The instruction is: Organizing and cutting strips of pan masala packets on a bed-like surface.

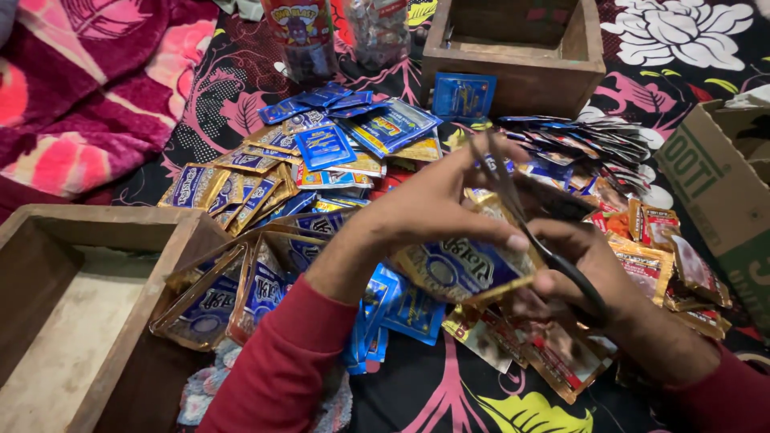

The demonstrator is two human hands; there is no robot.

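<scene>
Two hands at work, head view only. Left hand [437,200], entering from 7 o'clock in a red sleeve: fingers pressed together in a pinch on a gold-and-blue sachet [461,271], held flat just below picture centre. Right hand [589,261], entering from 4 o'clock: closed round the black handles of a pair of scissors [525,220], blades parted and pointing toward 12 o'clock, crossing the sachet's right edge beside the left fingertips.

Handling note, as judgement: the cut would go cleanest with the sachet held taut and the pinching fingers kept clear of the blade line.

Surroundings: heap of blue and gold sachets [321,160] at 10 to 12 o'clock; red and orange sachets [666,256] at 3 o'clock; wooden box [88,321] at 8 o'clock; second wooden box [521,56] at 1 o'clock; cardboard carton [722,176] at 3 o'clock edge; all on a dark floral cloth [449,393].
</scene>
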